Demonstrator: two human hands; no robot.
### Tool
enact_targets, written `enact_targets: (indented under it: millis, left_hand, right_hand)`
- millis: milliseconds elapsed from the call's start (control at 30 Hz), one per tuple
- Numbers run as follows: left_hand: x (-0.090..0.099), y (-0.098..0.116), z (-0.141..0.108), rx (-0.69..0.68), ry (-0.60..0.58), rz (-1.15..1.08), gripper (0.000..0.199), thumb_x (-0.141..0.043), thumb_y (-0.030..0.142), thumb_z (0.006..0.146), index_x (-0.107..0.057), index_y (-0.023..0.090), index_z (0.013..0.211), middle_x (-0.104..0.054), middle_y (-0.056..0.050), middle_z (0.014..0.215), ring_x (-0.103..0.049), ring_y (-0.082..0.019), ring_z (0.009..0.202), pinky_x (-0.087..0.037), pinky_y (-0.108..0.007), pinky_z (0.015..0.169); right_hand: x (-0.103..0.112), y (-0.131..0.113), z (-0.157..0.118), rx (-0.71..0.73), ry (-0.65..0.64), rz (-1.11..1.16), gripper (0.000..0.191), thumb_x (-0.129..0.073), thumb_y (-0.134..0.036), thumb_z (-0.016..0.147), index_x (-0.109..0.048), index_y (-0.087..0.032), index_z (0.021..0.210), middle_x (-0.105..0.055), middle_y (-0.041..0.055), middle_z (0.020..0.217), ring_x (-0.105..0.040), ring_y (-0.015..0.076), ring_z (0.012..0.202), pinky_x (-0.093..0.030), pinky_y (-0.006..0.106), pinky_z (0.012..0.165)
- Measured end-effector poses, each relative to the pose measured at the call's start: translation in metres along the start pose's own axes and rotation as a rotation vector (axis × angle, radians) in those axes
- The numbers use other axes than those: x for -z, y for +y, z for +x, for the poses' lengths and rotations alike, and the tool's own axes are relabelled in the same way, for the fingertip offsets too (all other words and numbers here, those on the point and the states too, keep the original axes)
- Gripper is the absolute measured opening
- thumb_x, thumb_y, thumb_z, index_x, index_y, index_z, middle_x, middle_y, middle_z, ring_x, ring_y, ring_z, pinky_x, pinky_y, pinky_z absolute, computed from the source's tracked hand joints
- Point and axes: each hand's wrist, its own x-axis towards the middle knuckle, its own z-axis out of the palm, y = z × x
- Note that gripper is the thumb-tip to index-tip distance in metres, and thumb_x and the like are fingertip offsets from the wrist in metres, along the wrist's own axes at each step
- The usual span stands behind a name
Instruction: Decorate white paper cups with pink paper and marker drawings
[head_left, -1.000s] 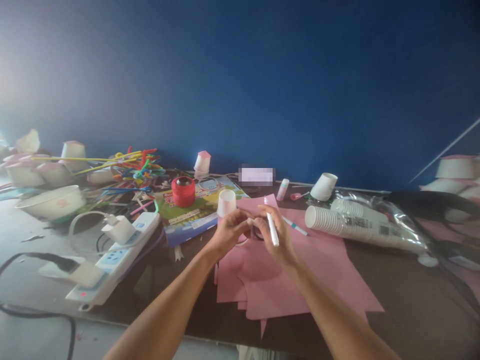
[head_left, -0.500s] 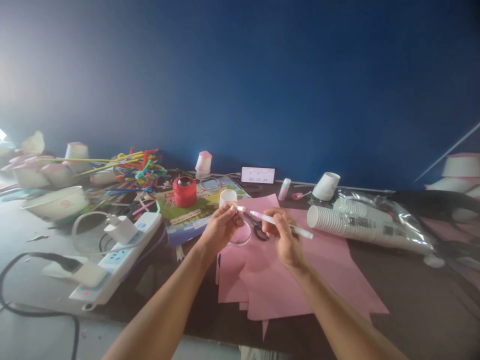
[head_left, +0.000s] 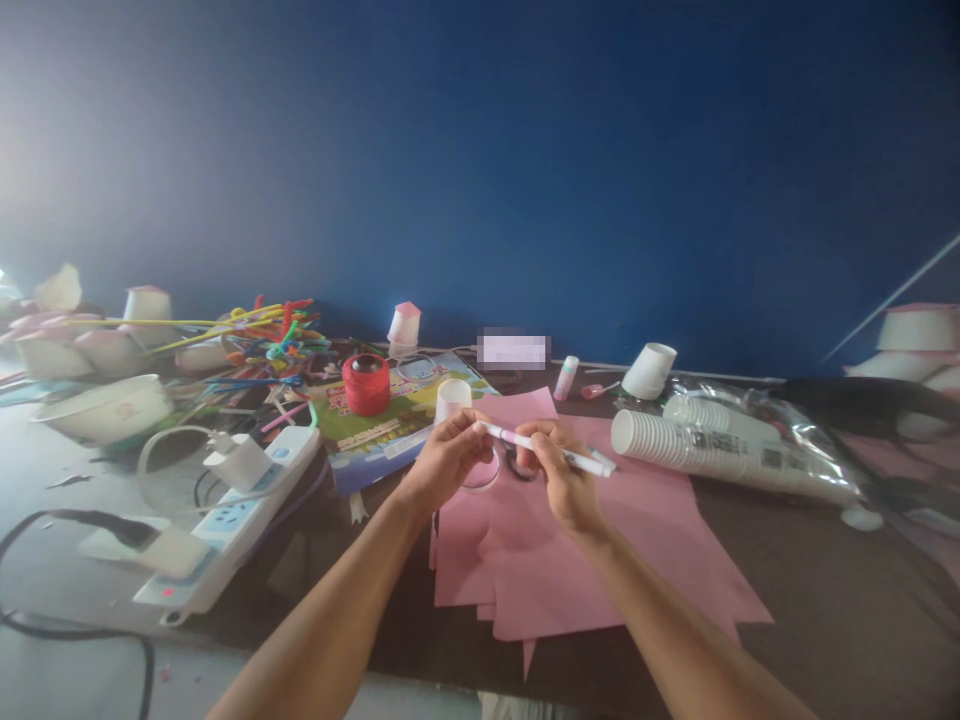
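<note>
Pen white, pink-banded; paper pink; wall blue.

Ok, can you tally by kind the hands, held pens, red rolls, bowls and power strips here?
Hands: 2, left hand and right hand
Held pen: 1
Red roll: 1
Bowl: 1
Power strip: 1
Total: 6

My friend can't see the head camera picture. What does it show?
A left hand and right hand hold a white pen above pink paper. A red roll rests on a colourful booklet, and stacked paper cups lie to the right.
</note>
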Motion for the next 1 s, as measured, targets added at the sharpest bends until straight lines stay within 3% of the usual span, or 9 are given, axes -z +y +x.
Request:
enact_targets:
  millis: [267,433,667,1000]
  left_hand:
    - [-0.002,-0.006,-0.002,-0.03,-0.055,0.178,0.022,-0.063,0.035,0.083,-0.06,0.013,0.087,-0.057,0.0,0.064,-0.051,-0.008,0.056,-0.038,-0.021,0.055]
    - [-0.012,-0.007,-0.007,-0.08,-0.058,0.372,0.028,-0.058,0.041,0.086,-0.056,0.014,0.083,-0.057,0.001,0.059,-0.05,-0.008,0.051,-0.037,-0.022,0.054]
    - [-0.028,-0.008,-0.01,-0.101,-0.003,0.369,0.033,-0.059,0.047,0.083,-0.054,0.014,0.079,-0.053,0.004,0.054,-0.043,-0.006,0.045,-0.032,-0.02,0.047]
    - [-0.026,-0.012,-0.011,-0.114,0.002,0.415,0.036,-0.058,0.05,0.082,-0.055,0.014,0.077,-0.052,0.004,0.053,-0.043,-0.006,0.044,-0.033,-0.021,0.045]
  right_hand:
    - [-0.001,0.006,0.002,-0.014,-0.005,0.043,0.025,-0.049,-0.038,0.09,-0.062,-0.018,0.082,-0.053,-0.004,0.055,-0.046,0.01,0.05,-0.038,0.023,0.048]
    - [-0.005,0.007,0.0,-0.088,0.125,0.089,0.031,-0.045,-0.036,0.09,-0.061,-0.019,0.071,-0.049,-0.004,0.05,-0.045,0.0108,0.049,-0.036,0.023,0.048]
    - [-0.008,0.006,-0.002,-0.045,0.206,0.136,0.037,-0.04,-0.035,0.091,-0.057,-0.019,0.063,-0.045,-0.0047,0.045,-0.044,0.0108,0.047,-0.036,0.024,0.048]
    - [-0.012,0.014,-0.004,-0.046,0.233,0.176,0.035,-0.04,-0.035,0.091,-0.055,-0.019,0.065,-0.044,-0.006,0.042,-0.041,0.0103,0.042,-0.033,0.023,0.044]
